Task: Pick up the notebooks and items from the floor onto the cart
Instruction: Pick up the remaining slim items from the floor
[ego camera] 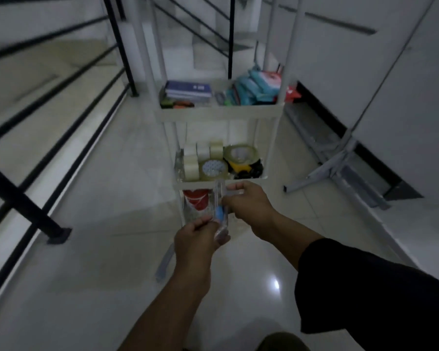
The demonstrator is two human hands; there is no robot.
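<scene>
Entry, late stage as I am reading it: white three-tier plastic cart [221, 113] carrying blue notebooks [188, 90] on top, tape rolls [213, 160] mid-shelf; left hand [197, 239] and right hand [249, 202] together gripping a clear blue-tipped packet [221, 216] beside the bottom tier, not yet shelved.

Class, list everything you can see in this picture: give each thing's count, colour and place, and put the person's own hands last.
cart: one, white, tiered, centre
notebooks: a stack, blue, top tier, left
packets: several, teal, top tier, right
tape rolls: several, clear and white, middle tier
red item: one, lowest visible tier
clear packet: one, blue piece inside, held in front of cart
railing: black, left
folded metal stand: grey, against right wall
left hand: grip on packet's lower end
right hand: grip on packet's upper part
</scene>
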